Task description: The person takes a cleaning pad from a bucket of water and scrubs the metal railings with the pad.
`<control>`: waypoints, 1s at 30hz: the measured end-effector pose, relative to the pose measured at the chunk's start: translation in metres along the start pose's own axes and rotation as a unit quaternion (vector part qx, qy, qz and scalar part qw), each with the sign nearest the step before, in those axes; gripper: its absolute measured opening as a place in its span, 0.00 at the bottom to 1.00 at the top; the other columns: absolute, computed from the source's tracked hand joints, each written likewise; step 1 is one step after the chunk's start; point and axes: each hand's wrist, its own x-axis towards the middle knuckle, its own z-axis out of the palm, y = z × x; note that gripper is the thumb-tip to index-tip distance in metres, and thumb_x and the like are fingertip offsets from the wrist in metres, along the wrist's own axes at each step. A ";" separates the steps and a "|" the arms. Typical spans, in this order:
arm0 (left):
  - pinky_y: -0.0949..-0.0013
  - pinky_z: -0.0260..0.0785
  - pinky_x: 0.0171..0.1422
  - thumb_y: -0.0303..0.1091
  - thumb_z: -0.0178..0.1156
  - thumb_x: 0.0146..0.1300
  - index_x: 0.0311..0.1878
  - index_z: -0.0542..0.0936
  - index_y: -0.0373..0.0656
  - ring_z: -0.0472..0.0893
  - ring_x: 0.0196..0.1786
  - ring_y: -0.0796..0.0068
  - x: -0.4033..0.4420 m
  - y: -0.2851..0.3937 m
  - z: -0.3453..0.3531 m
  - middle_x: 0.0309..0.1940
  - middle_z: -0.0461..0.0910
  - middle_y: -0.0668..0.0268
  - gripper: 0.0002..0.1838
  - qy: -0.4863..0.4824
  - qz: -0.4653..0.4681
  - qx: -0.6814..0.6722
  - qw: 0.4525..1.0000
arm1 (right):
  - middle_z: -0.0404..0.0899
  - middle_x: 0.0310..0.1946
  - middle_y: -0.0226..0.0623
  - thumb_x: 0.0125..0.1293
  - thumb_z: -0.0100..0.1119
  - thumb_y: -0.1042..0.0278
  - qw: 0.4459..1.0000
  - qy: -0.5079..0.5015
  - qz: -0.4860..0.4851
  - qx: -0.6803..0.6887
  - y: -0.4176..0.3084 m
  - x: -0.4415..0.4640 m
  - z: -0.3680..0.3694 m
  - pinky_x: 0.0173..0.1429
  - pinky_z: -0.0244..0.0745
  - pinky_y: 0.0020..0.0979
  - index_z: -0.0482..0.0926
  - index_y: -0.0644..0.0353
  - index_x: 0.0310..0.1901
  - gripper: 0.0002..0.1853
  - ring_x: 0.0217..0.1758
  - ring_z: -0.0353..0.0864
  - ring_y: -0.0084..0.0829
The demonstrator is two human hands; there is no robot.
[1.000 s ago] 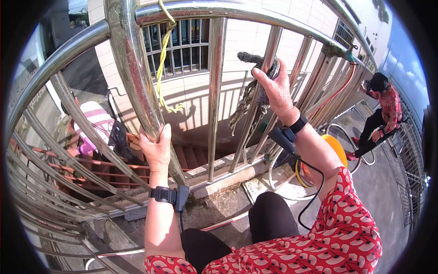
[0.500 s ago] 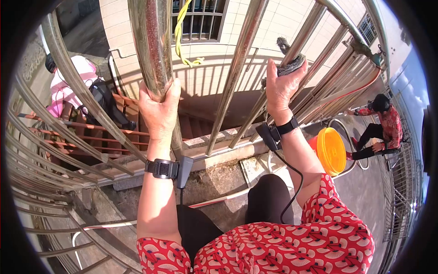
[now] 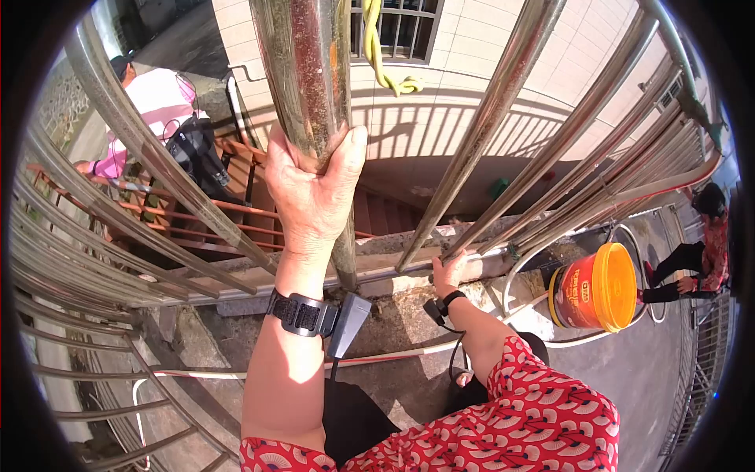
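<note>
My left hand [image 3: 314,189] is wrapped around a thick, rust-speckled metal post [image 3: 303,71] of the railing, thumb along its near side. Lower and to the right, my right hand [image 3: 450,271] is closed at the foot of a slimmer metal bar [image 3: 550,141], close to the bottom rail. The grey rag that showed in this hand half a second ago is hidden behind the fingers now. Both wrists carry black straps with small dark devices. A twisted yellow cord [image 3: 377,51] hangs just beyond the post.
An orange bucket [image 3: 594,287] stands right of my right arm, near a pale hose [image 3: 409,352] on the concrete. One person [image 3: 712,244] crouches at far right; another [image 3: 161,102] is on stairs beyond the railing, left. A tiled wall [image 3: 464,47] with a barred window faces me.
My right hand has slid from high on the bars down to the base of one. My left hand keeps its grip on the post. The view has shifted, showing more of the bucket.
</note>
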 end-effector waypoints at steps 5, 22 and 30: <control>0.77 0.72 0.43 0.34 0.69 0.57 0.45 0.74 0.37 0.79 0.34 0.83 0.004 -0.003 0.000 0.33 0.81 0.68 0.18 0.004 0.073 0.059 0.996 | 0.68 0.59 0.54 0.52 0.71 0.60 0.982 -0.089 -0.034 -0.161 -0.121 -0.003 -0.087 0.64 0.62 0.39 0.54 0.65 0.66 0.45 0.62 0.68 0.46; 0.78 0.72 0.43 0.40 0.69 0.57 0.46 0.74 0.37 0.79 0.36 0.85 0.007 -0.014 -0.005 0.35 0.83 0.67 0.21 -0.011 0.071 0.107 0.992 | 0.62 0.50 0.45 0.54 0.71 0.53 0.747 0.238 -0.594 -0.180 -0.458 -0.006 -0.305 0.57 0.67 0.40 0.60 0.56 0.65 0.41 0.53 0.66 0.42; 0.66 0.74 0.44 0.38 0.67 0.57 0.56 0.71 0.32 0.81 0.39 0.66 -0.001 0.006 -0.003 0.37 0.81 0.53 0.28 -0.002 -0.003 0.095 0.996 | 0.66 0.53 0.48 0.44 0.70 0.73 0.528 0.211 -0.717 -0.403 -0.505 0.001 -0.306 0.59 0.65 0.45 0.73 0.56 0.54 0.31 0.57 0.67 0.51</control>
